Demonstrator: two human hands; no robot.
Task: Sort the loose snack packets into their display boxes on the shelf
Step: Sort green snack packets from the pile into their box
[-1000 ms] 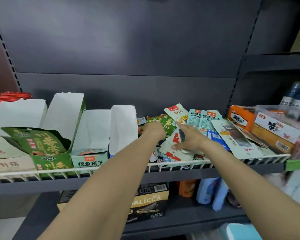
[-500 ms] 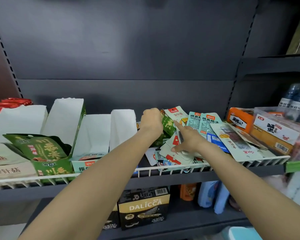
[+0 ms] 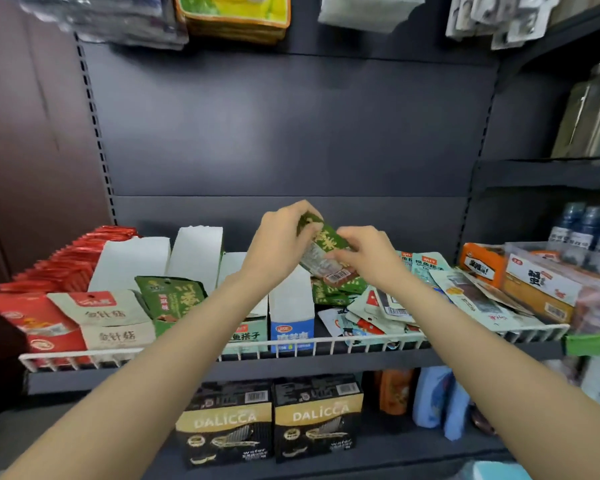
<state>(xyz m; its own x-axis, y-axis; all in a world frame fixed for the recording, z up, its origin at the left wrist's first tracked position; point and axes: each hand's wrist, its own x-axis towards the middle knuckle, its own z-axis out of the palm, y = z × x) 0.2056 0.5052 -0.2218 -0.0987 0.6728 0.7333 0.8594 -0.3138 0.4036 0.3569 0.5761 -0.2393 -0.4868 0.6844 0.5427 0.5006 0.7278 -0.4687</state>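
Taking the blue box [image 3: 292, 318] at the shelf rail [image 3: 361, 344] as the mark: far left of it lie red packets [image 3: 32, 320], then a beige box [image 3: 113, 323] and a green box [image 3: 174, 299]. Just above the blue box, the left hand [image 3: 278, 242] pinches the top of a green packet [image 3: 326, 252], fingers curled over its edge. The right hand [image 3: 364, 254] pinches the same packet's lower part. Right of the blue box, below the hands, lies the pile of loose packets [image 3: 388, 311]; further right stands an orange box [image 3: 482, 263].
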